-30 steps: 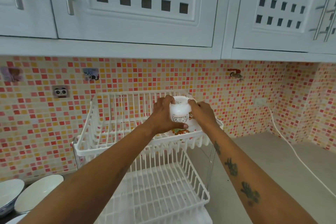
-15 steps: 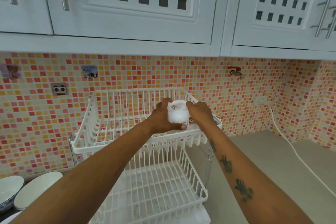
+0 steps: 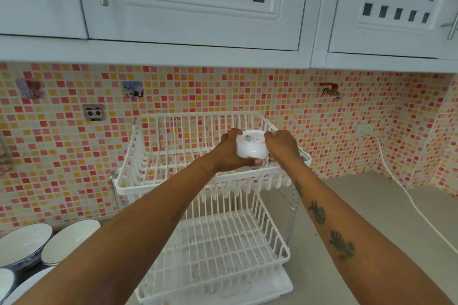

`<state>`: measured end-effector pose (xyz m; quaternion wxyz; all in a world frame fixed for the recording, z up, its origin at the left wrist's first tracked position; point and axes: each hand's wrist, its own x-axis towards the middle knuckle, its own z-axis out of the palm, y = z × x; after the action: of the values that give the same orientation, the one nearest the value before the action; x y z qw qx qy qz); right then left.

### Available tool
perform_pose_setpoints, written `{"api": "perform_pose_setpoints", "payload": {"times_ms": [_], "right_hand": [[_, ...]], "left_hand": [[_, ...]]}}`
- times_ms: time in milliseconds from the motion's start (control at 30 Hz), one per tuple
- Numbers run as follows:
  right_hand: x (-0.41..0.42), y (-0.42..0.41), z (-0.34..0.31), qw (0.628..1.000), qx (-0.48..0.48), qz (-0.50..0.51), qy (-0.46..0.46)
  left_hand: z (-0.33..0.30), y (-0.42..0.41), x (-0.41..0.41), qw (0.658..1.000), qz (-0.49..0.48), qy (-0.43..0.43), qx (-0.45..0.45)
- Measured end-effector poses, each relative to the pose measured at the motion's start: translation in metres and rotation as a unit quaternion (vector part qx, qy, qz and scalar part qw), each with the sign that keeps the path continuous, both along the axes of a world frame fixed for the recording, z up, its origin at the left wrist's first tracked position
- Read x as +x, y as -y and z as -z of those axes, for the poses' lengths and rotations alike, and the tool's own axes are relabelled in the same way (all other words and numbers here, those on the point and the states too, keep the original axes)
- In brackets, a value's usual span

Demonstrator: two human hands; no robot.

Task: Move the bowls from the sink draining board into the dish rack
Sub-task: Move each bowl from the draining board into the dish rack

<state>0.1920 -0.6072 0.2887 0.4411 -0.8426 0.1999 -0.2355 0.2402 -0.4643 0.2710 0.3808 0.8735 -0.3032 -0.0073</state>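
A small white bowl (image 3: 250,147) was held upside down, its foot ring uppermost, over the right front corner of the top tier of a white two-tier rack (image 3: 173,181). It was gripped from both sides: the left hand (image 3: 231,153) was wrapped round its left wall with the thumb along the lower edge, and the right hand (image 3: 281,147) was closed on its right wall. The fingers (image 3: 235,131) of both hands were curled firmly against the bowl. Whether the rim already touched the wires could not be told.

To do the step well, the bowl would probably need lowering squarely until its rim sat flat between the wires, and both hands should be let go only once it was steady, since the spot lay close to the tier's edge.

A round printed mark was seen on the bowl's base and a small cartoon bear near the rim; the lettering was too blurred to be read.

More bowls (image 3: 67,242) waited at lower left. The lower tier was bare. The rack stood on a grey worktop (image 3: 371,218) against a mosaic wall.
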Motion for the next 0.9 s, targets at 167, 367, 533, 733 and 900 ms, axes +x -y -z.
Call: {"api": "perform_pose_setpoints", "payload": {"times_ms": [167, 367, 533, 733, 900], "right_hand": [[-0.017, -0.009, -0.004, 0.987, -0.06, 0.003, 0.149], [-0.017, -0.09, -0.029, 0.98, -0.042, -0.041, 0.192], [-0.004, -0.217, -0.045, 0.957, 0.015, -0.204, 0.205], [-0.001, -0.355, -0.024, 0.905, 0.068, -0.383, 0.173], [0.016, -0.436, 0.019, 0.894, 0.091, -0.436, 0.053]], "left_hand": [[-0.019, -0.037, -0.012, 0.996, -0.035, 0.006, -0.078], [-0.037, -0.126, -0.025, 0.961, -0.138, 0.049, -0.236], [-0.038, -0.221, -0.042, 0.924, -0.227, 0.05, -0.304], [-0.016, -0.37, -0.071, 0.891, -0.354, 0.064, -0.276], [0.027, -0.456, -0.087, 0.86, -0.445, -0.017, -0.249]]}}
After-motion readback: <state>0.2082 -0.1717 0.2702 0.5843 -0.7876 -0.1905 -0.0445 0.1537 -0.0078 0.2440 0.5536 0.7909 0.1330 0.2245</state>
